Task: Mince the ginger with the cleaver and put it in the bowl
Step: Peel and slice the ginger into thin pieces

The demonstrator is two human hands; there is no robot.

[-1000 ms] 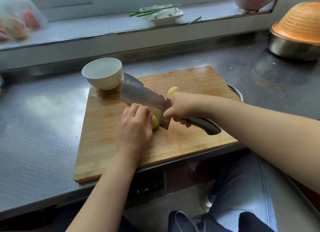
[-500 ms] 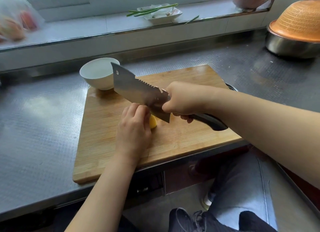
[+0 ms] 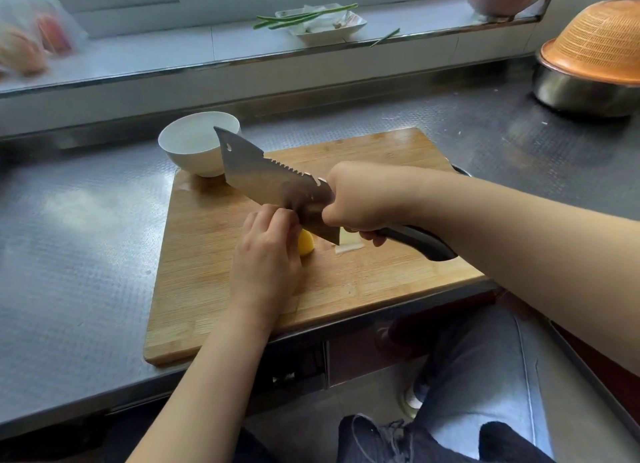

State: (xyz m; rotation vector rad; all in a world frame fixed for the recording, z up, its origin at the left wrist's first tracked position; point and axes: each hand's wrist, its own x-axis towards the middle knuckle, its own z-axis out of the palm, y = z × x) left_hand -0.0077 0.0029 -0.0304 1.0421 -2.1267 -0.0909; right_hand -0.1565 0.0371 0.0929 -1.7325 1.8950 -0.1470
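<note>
Ginger (image 3: 306,243) on board (image 3: 363,282) — under left fingers (image 3: 273,220).

Bright window daylight, glare on the steel counter (image 3: 86,220), blurred, bowed edges.

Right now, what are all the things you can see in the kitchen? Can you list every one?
ginger: one, yellow, on the board, mostly under the left hand
slice: one, pale, on the board beside the blade
cleaver: one, steel blade with a dark handle, raised over the ginger
bowl: one, white, at the board's far left corner
cutting board: one, wooden, on the counter
counter: one, grey metal
dish: one, white, on the windowsill, with green stalks across it
colander: one, orange, upside down on a steel bowl at far right
plastic bag: one, clear, far left, blurred
left hand: holds the ginger
right hand: grips the cleaver handle
</note>
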